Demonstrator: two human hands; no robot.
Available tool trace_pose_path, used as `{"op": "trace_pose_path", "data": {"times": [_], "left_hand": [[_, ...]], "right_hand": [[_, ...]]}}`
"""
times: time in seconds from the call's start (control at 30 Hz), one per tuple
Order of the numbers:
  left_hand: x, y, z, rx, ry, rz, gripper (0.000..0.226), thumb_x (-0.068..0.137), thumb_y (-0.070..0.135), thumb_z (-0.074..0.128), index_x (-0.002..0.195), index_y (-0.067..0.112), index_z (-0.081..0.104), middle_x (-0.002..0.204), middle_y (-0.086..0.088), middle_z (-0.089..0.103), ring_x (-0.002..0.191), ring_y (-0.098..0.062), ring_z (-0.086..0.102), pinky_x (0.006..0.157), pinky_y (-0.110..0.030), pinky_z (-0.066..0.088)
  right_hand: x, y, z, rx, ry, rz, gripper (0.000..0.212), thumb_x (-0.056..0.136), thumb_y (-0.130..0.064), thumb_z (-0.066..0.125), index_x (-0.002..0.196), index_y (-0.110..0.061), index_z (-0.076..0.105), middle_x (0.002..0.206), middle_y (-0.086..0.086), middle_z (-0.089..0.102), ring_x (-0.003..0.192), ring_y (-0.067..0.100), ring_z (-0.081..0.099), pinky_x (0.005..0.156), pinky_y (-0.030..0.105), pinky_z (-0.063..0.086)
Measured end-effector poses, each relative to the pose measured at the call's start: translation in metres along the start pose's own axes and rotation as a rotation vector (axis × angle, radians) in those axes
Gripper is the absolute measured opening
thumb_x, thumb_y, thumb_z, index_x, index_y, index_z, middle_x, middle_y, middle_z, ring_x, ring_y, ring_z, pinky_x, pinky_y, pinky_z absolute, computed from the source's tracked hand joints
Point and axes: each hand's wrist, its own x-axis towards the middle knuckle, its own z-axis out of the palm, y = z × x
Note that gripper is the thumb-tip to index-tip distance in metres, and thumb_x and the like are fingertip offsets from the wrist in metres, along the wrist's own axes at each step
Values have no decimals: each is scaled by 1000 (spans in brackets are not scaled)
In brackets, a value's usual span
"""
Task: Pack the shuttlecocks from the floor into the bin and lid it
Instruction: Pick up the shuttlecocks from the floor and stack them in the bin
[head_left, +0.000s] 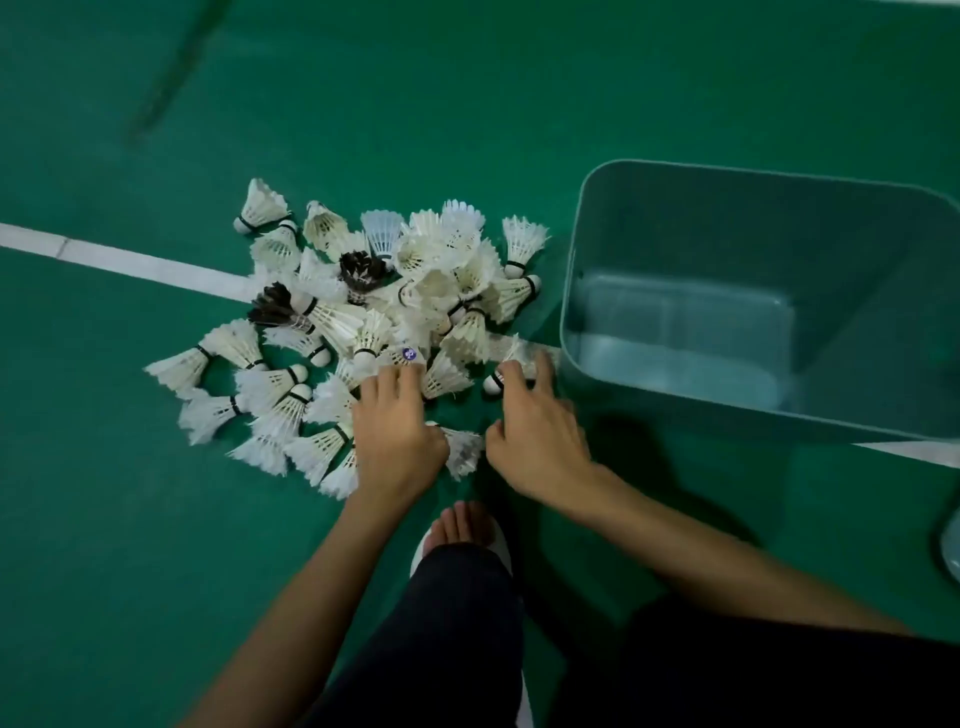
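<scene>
1. Since the bin (753, 174) stands open on the green floor (467, 104) at the right, with its left wall just beside the pile of shuttlecocks (415, 291), a hurried two-handed scoop could strike that wall. Judged risk: shuttlecocks drop outside, or the light bin shifts.
2. Pile: it lies left of the bin across the white line (130, 260), loose and interlocked, corks pointing all ways. Lifting a large handful would likely shed pieces. Squeezing hard enough to prevent that may crush or bend feathers.
3. Left hand (397, 421): palm down on the near edge of the pile, fingers together on the feathers. Whether it has closed on any cannot be told. A shuttlecock lies partly under it and could be flattened by downward pressure.
4. Right hand (537, 431): fingers spread and not gripping, tips reaching a single shuttlecock (492, 383) at the near right of the pile. A push rather than a pinch may roll it away.
5. Bare foot in a slipper (465, 522): near the closest shuttlecocks, so a step forward could tread on them.
6. Container, bin: nothing visible inside, only the pale glare on its bottom. Packing is judged not begun.
7. Pale rounded object (950, 540) at the right edge: possibly the lid, too cropped to confirm.
</scene>
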Motion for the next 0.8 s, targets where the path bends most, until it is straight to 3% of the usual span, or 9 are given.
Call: {"op": "trace_pose_path", "data": {"times": [0.1,0.23,0.47,0.53,0.67,0.73,0.8], "left_hand": [[14,3,3,113,-63,16,61,67,12,68,127,10,54,125,-9,57,112,-31,48,87,-43,42],[32,-1,8,165,-87,-2,45,79,33,78,114,16,56,116,-4,62,110,-30,47,88,-42,39],[27,0,7,144,35,-6,24,92,43,64,100,21,67,106,3,70,102,-22,47,84,-39,31],[19,1,1,107,72,9,18,91,39,62,88,22,68,96,5,70,95,-18,43,83,-37,29],[8,3,-7,13,118,-15,20,78,37,69,77,18,69,92,2,60,95,-20,45,82,-37,33],[4,7,-12,-127,193,-32,20,73,31,72,75,11,68,94,-3,53,94,-22,44,78,-35,35],[0,13,-20,-309,223,-50,22,72,25,70,77,4,68,97,-4,49,95,-20,44,77,-32,38]], "right_hand": [[23,4,6,72,26,55,39,89,-8,58,125,-16,43,155,14,24,113,42,57,93,45,51],[37,10,22,86,50,80,24,90,-10,64,112,-14,56,122,6,50,103,28,59,87,43,54],[16,7,21,-40,162,-60,6,90,-11,66,95,-16,67,102,3,68,89,24,67,78,39,57],[8,5,16,-74,195,-112,11,90,-8,67,98,-15,66,96,4,71,83,25,68,71,41,60],[-6,-3,3,-201,227,-145,44,86,-4,68,125,-12,50,84,6,70,74,30,68,60,38,54],[-13,-5,-2,-219,234,-109,57,85,-7,72,133,-11,42,83,6,70,74,31,68,59,36,48],[-19,-4,-5,-207,236,-54,56,84,-11,75,130,-10,42,88,8,72,79,33,70,60,36,44]]}}
